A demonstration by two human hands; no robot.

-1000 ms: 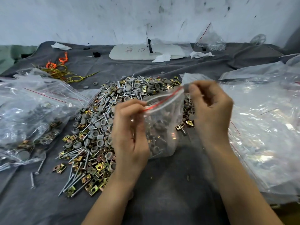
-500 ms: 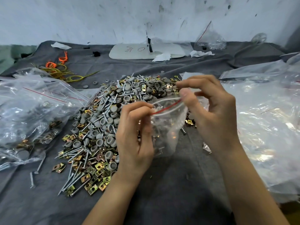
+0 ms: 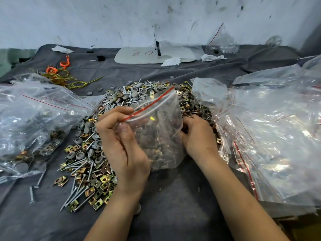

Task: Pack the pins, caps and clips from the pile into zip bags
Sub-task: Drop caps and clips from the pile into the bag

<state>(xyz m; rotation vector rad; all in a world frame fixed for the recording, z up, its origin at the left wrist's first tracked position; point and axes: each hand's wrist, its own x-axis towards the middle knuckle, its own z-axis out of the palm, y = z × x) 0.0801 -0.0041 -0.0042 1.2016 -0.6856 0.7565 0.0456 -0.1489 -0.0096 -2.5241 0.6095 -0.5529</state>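
A pile of grey caps, silver pins and brass clips (image 3: pixel 107 150) lies on the dark cloth in the middle of the table. Above it I hold a small clear zip bag (image 3: pixel 159 133) with a red zip line, mouth open and tilted up to the right, some parts inside. My left hand (image 3: pixel 121 146) pinches the bag's top left corner between thumb and fingers. My right hand (image 3: pixel 198 136) is low at the bag's right edge, fingers curled down onto the pile. The bag hides its fingertips, so I cannot tell what they hold.
Filled zip bags (image 3: pixel 34 119) lie heaped at the left. A stack of empty clear bags (image 3: pixel 278 136) covers the right side. Orange and yellow ties (image 3: pixel 57 72), a white board (image 3: pixel 139 54) and paper scraps are at the back. Loose pins (image 3: pixel 40 180) lie front left.
My right hand has let go of the bag's rim and dropped to the pile at the bag's right side. The bag's mouth has opened wider and tilted up.
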